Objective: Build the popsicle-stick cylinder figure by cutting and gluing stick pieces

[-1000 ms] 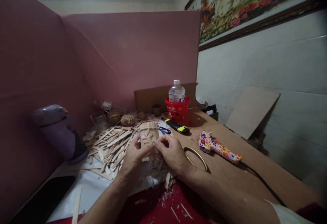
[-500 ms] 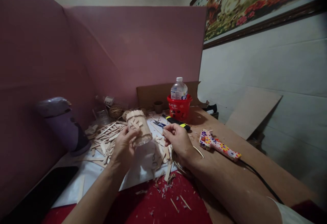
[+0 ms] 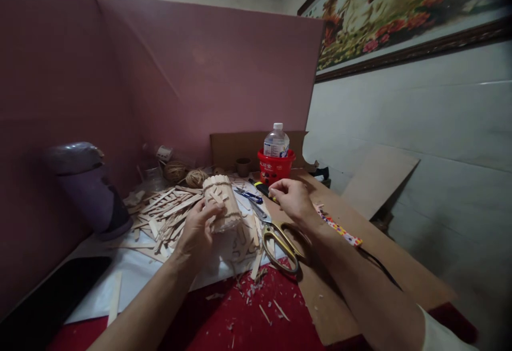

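Note:
My left hand (image 3: 198,231) is wrapped round a small jar clad in popsicle sticks (image 3: 222,201) and holds it tilted above the white sheet (image 3: 132,271). My right hand (image 3: 290,196) reaches out over the table with its fingers curled down, by a yellow and black utility knife (image 3: 262,187) whose end shows beyond the fingertips. Whether the hand grips the knife I cannot tell. Under my right wrist lies a floral-patterned glue gun (image 3: 340,229), mostly hidden. Gold-handled scissors (image 3: 280,241) lie between my two hands.
A heap of loose popsicle sticks (image 3: 168,217) covers the left of the table, with twine balls (image 3: 196,178) behind. A red cup (image 3: 275,169) holds a water bottle (image 3: 276,142). A purple appliance (image 3: 86,188) and a black phone (image 3: 52,303) sit left. Pink boards enclose the back.
My right hand let go of the jar and moved right and away, to the knife. My left hand kept the jar and tilted it. The scissors came into full view.

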`<state>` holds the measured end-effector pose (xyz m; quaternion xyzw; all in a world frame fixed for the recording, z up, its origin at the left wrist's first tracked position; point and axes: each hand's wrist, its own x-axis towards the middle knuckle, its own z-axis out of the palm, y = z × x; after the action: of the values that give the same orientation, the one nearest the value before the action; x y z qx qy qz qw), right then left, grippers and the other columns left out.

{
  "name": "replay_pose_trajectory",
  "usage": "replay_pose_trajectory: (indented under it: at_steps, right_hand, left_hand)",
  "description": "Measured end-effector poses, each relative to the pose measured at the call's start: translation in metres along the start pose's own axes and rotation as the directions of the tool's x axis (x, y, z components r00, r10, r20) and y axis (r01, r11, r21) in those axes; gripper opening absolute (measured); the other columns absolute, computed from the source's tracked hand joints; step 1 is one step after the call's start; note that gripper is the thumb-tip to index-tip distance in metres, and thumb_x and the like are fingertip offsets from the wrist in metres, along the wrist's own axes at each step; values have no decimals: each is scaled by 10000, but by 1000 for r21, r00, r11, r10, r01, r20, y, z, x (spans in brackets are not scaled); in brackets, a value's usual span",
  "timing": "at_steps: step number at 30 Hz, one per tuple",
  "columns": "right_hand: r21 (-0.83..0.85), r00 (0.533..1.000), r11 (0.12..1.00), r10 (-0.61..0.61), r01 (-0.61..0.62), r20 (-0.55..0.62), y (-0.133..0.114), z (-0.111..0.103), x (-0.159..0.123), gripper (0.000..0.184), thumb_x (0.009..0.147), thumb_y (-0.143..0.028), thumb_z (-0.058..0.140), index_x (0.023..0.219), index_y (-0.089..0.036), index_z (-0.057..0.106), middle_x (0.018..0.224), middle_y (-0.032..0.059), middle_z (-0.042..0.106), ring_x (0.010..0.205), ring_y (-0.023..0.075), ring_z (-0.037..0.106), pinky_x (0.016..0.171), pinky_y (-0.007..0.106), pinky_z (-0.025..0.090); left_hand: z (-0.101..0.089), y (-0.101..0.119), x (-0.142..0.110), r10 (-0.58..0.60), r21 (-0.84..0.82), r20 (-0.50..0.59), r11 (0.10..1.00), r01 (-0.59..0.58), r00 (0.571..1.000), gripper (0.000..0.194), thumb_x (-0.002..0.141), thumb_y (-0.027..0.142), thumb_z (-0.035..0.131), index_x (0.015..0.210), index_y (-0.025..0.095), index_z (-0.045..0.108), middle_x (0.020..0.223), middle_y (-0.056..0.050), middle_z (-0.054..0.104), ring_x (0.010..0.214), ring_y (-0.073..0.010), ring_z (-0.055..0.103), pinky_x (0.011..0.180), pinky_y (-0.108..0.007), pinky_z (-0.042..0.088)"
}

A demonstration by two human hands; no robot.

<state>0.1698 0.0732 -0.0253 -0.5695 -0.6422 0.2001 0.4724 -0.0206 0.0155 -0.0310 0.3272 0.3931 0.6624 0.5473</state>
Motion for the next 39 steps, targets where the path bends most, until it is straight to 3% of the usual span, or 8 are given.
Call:
replay_pose_trajectory:
  at_steps: [13,18,21,23,29,33,36,39]
  right_hand:
    - [-528,988,845,0,83,156,15,-7,-7,166,693,-117,614,590,-209,707,674,89,715,652,210,637,535,274,333]
    - [-601,984,787,-39,137,173,17,-56,-13,254,854,-268,498,780,-209,734,868,109,727,794,227,644,607,290,367]
    - [-656,983,745,6,119,186,38,-90,-22,180,704,-323,676,826,-200,727,908,122,715,847,283,639,633,309,394]
    - [-672,968,724,21,157,249,55,-102,-28,413,608,-349,749,990,-203,694,999,129,697,921,307,622,690,325,423]
    - [-433,925,872,-55,227,375,82,-104,-36,316,790,-312,554,1070,-195,640,1047,129,679,967,275,605,831,353,424]
    - [-49,932,999,6,12,361,80,-108,-33,233,801,-373,559,901,-187,657,840,78,662,722,205,590,634,293,457]
    - [419,917,849,172,-323,360,68,-119,-36,224,793,-414,617,833,-194,601,676,1,537,477,91,411,379,178,292]
    - [668,891,609,164,-429,423,45,-125,-49,230,745,-327,719,841,-178,572,766,3,526,528,57,415,380,121,295]
  left_hand:
    - [5,-6,-7,-34,51,106,998,29,994,332,571,176,710,874,182,576,734,17,658,656,-163,618,618,-288,494]
    - [5,-5,-8,-24,23,153,1000,21,988,267,587,161,704,823,173,580,682,26,637,605,-137,593,585,-262,487]
    - [6,-4,-9,-33,17,169,999,31,985,272,590,166,708,833,172,587,720,12,656,657,-150,612,623,-272,494]
    - [8,-3,-9,-46,13,172,999,45,984,286,580,170,716,838,172,592,725,11,657,671,-155,615,646,-283,498]
    - [10,0,-14,-77,28,186,997,73,979,316,583,205,728,874,169,611,762,-6,676,698,-173,629,645,-294,502]
    - [9,-1,-13,-99,41,211,995,92,972,364,601,220,718,947,167,620,791,-18,693,687,-178,640,623,-292,503]
    - [9,-1,-13,-101,30,216,995,97,971,333,601,206,720,917,158,626,771,-15,692,682,-172,640,626,-284,505]
    - [10,-1,-16,-112,8,232,994,113,966,281,600,174,719,863,146,624,753,-20,687,691,-176,640,647,-293,516]
